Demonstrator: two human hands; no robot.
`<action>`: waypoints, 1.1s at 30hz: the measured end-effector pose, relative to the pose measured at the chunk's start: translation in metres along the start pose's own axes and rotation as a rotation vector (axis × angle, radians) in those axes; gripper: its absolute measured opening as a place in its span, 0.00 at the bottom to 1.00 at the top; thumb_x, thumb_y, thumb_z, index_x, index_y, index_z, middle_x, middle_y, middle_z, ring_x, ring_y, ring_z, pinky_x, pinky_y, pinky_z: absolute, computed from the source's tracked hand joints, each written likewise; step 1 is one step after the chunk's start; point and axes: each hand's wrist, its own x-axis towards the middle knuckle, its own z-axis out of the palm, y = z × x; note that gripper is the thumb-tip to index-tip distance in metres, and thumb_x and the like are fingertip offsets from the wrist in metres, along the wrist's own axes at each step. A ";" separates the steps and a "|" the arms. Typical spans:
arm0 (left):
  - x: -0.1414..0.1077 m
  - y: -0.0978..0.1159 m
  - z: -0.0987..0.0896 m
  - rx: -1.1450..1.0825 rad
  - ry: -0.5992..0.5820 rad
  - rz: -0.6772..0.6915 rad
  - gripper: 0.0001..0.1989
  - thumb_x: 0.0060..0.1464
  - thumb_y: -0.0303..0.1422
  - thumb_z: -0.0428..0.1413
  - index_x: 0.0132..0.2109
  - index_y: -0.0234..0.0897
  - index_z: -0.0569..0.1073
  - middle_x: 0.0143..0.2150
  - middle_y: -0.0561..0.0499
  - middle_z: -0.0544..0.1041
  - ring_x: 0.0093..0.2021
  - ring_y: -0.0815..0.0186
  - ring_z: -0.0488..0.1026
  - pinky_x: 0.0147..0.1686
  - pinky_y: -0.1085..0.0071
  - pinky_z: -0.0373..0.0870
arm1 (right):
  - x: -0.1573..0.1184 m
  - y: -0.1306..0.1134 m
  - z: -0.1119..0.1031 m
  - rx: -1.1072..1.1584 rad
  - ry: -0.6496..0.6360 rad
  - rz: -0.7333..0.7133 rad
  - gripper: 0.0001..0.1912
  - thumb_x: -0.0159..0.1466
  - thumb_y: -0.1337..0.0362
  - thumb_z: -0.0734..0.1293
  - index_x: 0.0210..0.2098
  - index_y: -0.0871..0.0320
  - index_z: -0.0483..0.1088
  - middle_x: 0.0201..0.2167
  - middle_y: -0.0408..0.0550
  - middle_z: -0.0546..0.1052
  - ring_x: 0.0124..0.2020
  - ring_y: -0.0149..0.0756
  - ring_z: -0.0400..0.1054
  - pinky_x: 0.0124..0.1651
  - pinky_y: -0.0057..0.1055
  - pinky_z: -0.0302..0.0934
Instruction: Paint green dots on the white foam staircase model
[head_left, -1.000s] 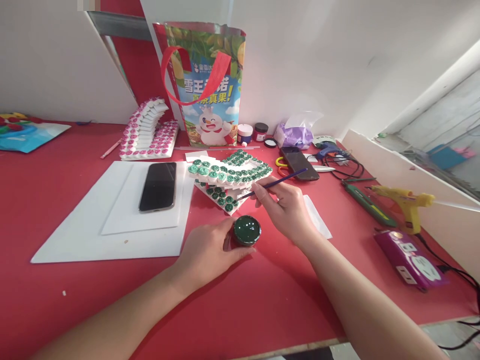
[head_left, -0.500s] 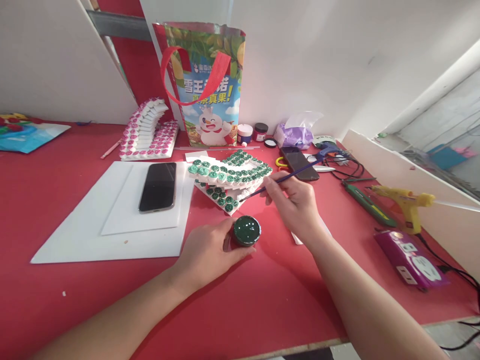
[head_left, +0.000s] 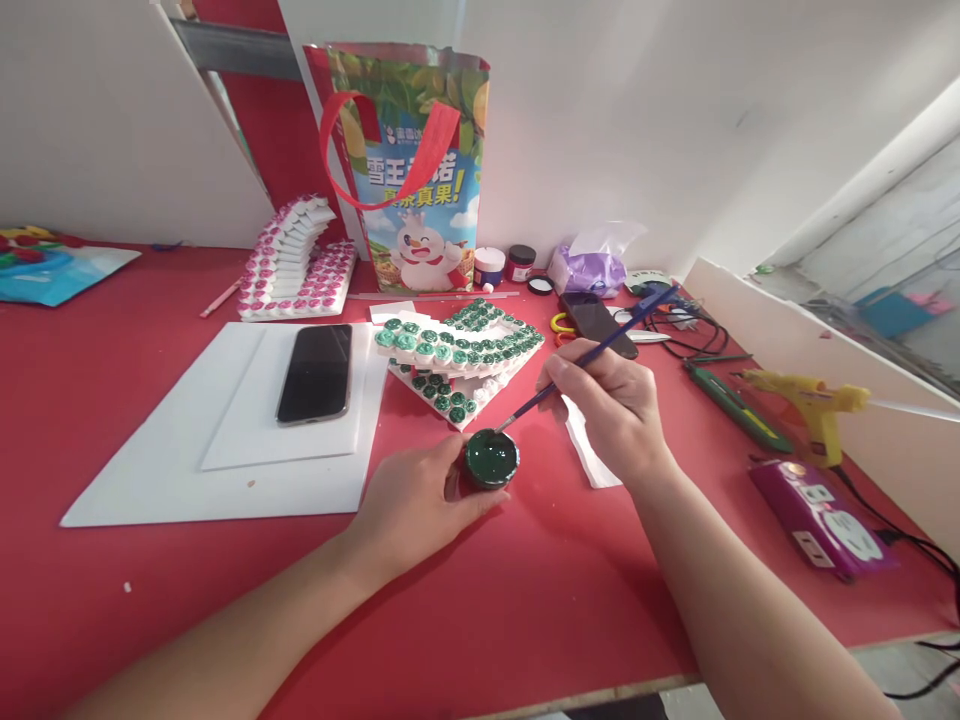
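Dark green paint brims in the small pot (head_left: 492, 462) standing on the red table (head_left: 570, 610) in front of me. My left grip (head_left: 421, 487) is curled round its side, thumb on the near edge and fingers behind. I judge it light, stiff and easily tipped when this full; low on the wall is the place to hold, clear of the wet, slippery rim.

My right grip (head_left: 606, 408) pinches the slim blue paintbrush (head_left: 600, 347) partway along its handle. It looks stiff and nearly weightless, with only the bristles soft. They meet the pot's far edge; how deep they sit, I cannot tell.

Just beyond the pot rests the stepped rosette piece (head_left: 465, 352), mostly green, some rosettes white at its right side. It seems light and fragile, its green tops perhaps tacky, so I'd hold it by the plain white edges. A white tissue (head_left: 589, 455) lies beside my right grip.
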 end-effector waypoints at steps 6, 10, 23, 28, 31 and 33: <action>0.001 0.000 0.000 0.006 0.012 0.024 0.23 0.53 0.55 0.59 0.43 0.41 0.75 0.24 0.56 0.72 0.27 0.61 0.70 0.26 0.69 0.57 | -0.001 0.001 0.002 -0.059 -0.067 0.054 0.13 0.68 0.62 0.65 0.28 0.57 0.71 0.23 0.41 0.73 0.22 0.28 0.65 0.26 0.28 0.60; 0.000 0.000 0.000 0.005 0.009 0.026 0.24 0.52 0.55 0.59 0.46 0.41 0.75 0.24 0.56 0.72 0.27 0.61 0.70 0.26 0.69 0.57 | -0.002 0.001 0.002 -0.070 -0.072 0.071 0.12 0.68 0.62 0.65 0.28 0.57 0.71 0.22 0.41 0.73 0.22 0.28 0.64 0.27 0.29 0.60; 0.001 0.000 0.002 0.027 0.049 0.054 0.21 0.52 0.53 0.61 0.40 0.41 0.74 0.24 0.55 0.73 0.26 0.60 0.71 0.26 0.69 0.57 | 0.005 0.014 0.006 -0.089 0.160 -0.027 0.15 0.69 0.53 0.67 0.31 0.56 0.70 0.25 0.43 0.74 0.24 0.31 0.68 0.29 0.31 0.64; 0.000 -0.001 0.002 0.002 0.056 0.085 0.21 0.53 0.52 0.62 0.43 0.41 0.76 0.23 0.55 0.74 0.26 0.60 0.73 0.26 0.69 0.57 | 0.002 0.012 0.014 -0.257 0.025 -0.011 0.17 0.72 0.54 0.63 0.31 0.57 0.70 0.26 0.44 0.74 0.27 0.31 0.68 0.33 0.30 0.63; 0.001 -0.001 0.002 -0.003 0.061 0.088 0.21 0.52 0.52 0.62 0.43 0.41 0.76 0.23 0.55 0.74 0.26 0.60 0.73 0.26 0.69 0.58 | 0.000 0.010 0.017 -0.293 0.005 -0.007 0.17 0.72 0.54 0.63 0.31 0.57 0.70 0.28 0.45 0.75 0.28 0.31 0.68 0.33 0.29 0.63; 0.001 -0.002 0.002 -0.005 0.065 0.092 0.21 0.53 0.52 0.62 0.44 0.41 0.76 0.23 0.55 0.74 0.26 0.60 0.73 0.26 0.69 0.58 | 0.000 0.010 0.018 -0.308 0.009 -0.006 0.17 0.72 0.53 0.63 0.31 0.57 0.70 0.28 0.45 0.75 0.28 0.31 0.69 0.33 0.29 0.64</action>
